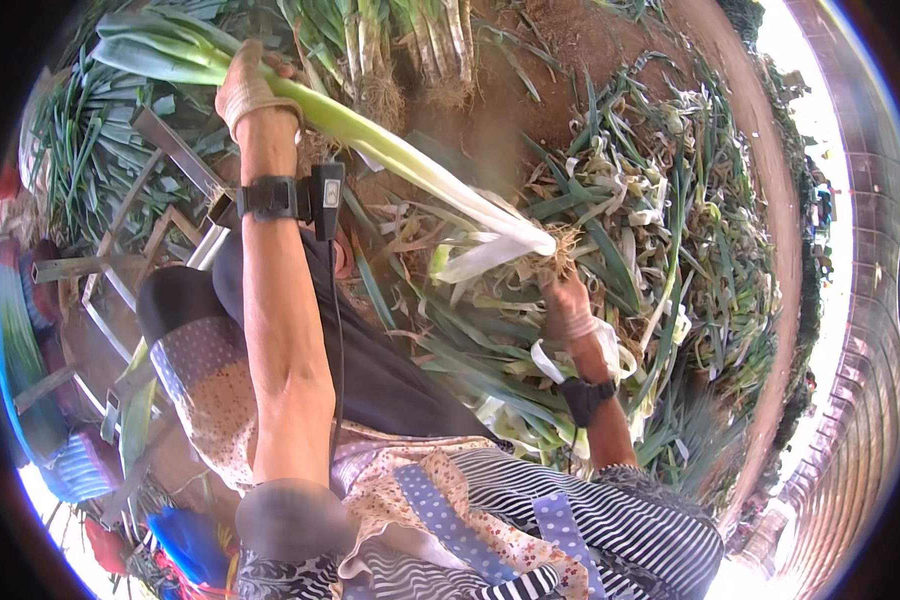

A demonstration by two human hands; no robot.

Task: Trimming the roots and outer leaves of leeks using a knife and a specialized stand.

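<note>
A long leek [400, 150], green at the top and white toward the roots, stretches slantwise in front of me. My left hand [253, 85], gloved at the palm, is closed around its leafy upper part. At the root end, my right hand [568, 298] is closed at the tangle of roots, its fingertips partly hidden. A loose pale outer leaf [485, 258] hangs from the white base. White strips of peel [610, 350] lie about the right wrist.
Peeled leaves form a big heap [670, 220] on the right. Upright bundles of leeks [410, 45] stand beyond my hands. More green leeks [90, 145] are piled at the far left, near a metal frame [175, 150]. A blue plastic item [190, 545] sits lower left.
</note>
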